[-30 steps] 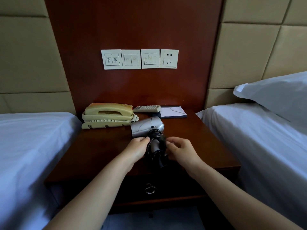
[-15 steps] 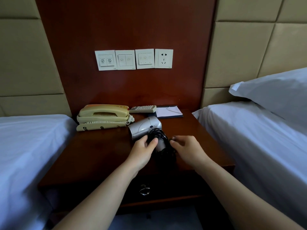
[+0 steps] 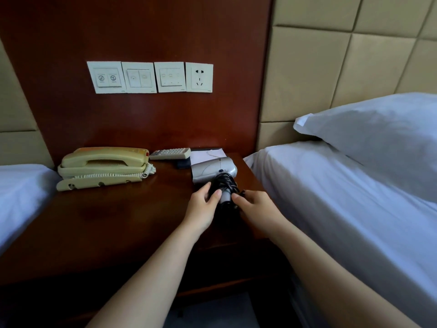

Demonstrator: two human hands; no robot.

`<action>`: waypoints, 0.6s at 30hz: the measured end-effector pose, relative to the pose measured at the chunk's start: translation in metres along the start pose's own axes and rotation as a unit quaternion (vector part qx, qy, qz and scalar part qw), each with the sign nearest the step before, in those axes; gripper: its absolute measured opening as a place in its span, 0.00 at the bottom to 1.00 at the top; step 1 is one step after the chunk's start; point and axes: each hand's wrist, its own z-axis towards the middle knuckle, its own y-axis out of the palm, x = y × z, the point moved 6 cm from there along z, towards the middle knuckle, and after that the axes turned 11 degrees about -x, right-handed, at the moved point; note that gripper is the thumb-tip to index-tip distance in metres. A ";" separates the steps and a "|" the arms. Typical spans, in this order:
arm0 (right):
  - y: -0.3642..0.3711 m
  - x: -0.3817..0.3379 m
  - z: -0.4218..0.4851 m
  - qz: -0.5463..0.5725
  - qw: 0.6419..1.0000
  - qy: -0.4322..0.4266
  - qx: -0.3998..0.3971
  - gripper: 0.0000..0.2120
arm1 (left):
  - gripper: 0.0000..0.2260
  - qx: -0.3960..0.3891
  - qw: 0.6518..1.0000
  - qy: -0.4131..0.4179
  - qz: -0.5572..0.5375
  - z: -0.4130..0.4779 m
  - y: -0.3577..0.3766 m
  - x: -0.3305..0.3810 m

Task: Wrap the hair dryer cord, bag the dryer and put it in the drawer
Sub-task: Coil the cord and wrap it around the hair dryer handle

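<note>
A silver hair dryer [image 3: 211,170] lies near the right edge of the dark wooden nightstand [image 3: 113,218], barrel pointing left. Its black cord [image 3: 225,183] is coiled around the handle. My left hand [image 3: 203,208] grips the handle and the coils from the left, thumb on the silver handle. My right hand [image 3: 256,208] pinches the cord's loose end at the right side of the handle. No bag is in view, and the drawer front below the tabletop is in deep shadow.
A cream telephone [image 3: 104,165] sits at the back left of the nightstand. A remote control [image 3: 170,153] and a notepad [image 3: 205,153] lie at the back. Wall switches and a socket [image 3: 199,77] hang above. White beds flank both sides, with a pillow [image 3: 378,131] at right.
The view has shifted left, so the dryer and both hands now sit further right. The hands have stayed on the handle and cord. The drawer's ring pull has dropped out of sight.
</note>
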 end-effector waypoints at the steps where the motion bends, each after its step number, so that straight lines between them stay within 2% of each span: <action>1: 0.000 0.001 0.001 -0.012 1.000 -0.003 0.001 0.14 | 0.23 0.006 1.000 -0.001 -0.005 0.001 0.001 0.000; 5: 0.001 0.002 0.006 -0.075 0.997 -0.016 0.013 0.13 | 0.22 0.035 0.999 -0.004 -0.012 0.001 0.005 -0.002; 13: 0.006 0.007 0.008 -0.056 0.997 -0.048 -0.034 0.15 | 0.20 0.116 0.993 -0.003 -0.003 -0.019 0.005 -0.004; 16: 0.007 0.005 0.008 -0.056 0.997 -0.048 -0.036 0.15 | 0.22 0.110 0.994 -0.007 0.011 -0.024 0.002 -0.005; 18: 0.005 0.003 0.006 -0.045 0.997 -0.041 -0.044 0.10 | 0.23 0.086 0.996 -0.020 0.021 -0.027 0.000 -0.005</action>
